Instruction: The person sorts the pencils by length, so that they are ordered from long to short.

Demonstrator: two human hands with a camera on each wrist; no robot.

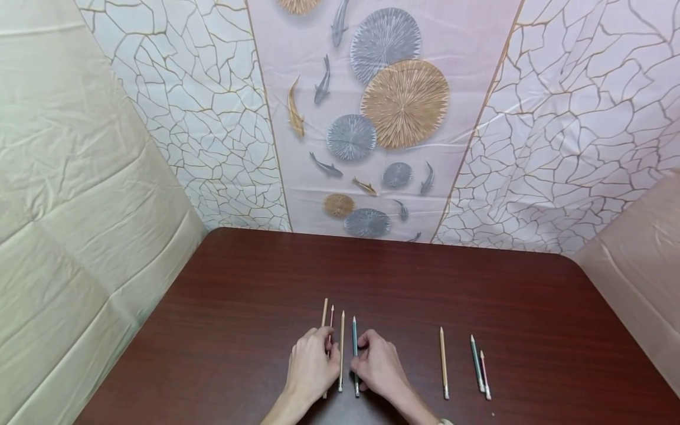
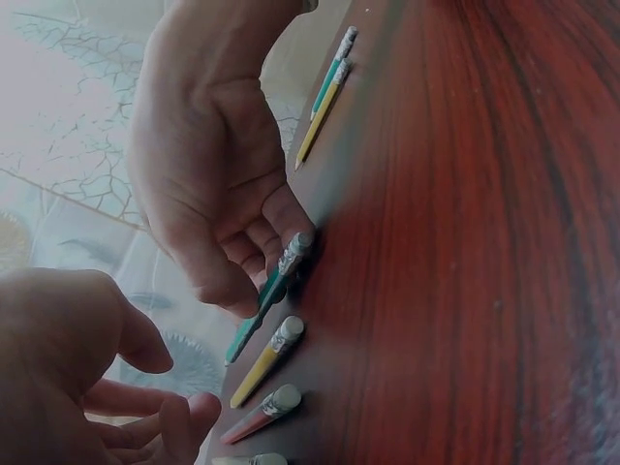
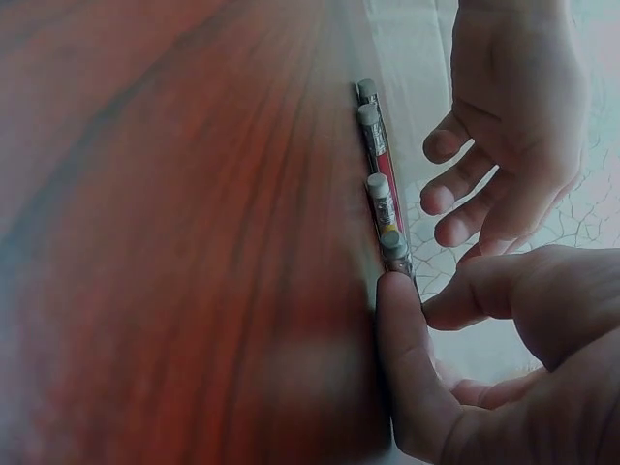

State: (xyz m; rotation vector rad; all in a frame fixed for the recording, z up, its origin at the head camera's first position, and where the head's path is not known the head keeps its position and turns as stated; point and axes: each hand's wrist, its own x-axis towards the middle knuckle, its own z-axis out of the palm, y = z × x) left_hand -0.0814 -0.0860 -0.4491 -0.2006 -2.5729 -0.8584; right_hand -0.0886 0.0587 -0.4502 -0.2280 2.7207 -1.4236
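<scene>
Towards the table's near edge, my right hand pinches a green pencil between thumb and fingers; the pencil lies on the table with its eraser end towards me. My left hand hovers over the pencils to the left, fingers loosely bent and nothing in them. Beside the green pencil lies a yellow pencil, roughly parallel to it. Further left are a red pencil and a light wood-coloured pencil, both partly hidden by my left hand. Eraser ends of the yellow pencil and red pencil show in the left wrist view.
To the right of my hands lie another yellow pencil, a second green pencil and a short pink pencil, the last two close together. The dark wooden table meets a patterned cloth wall at the back.
</scene>
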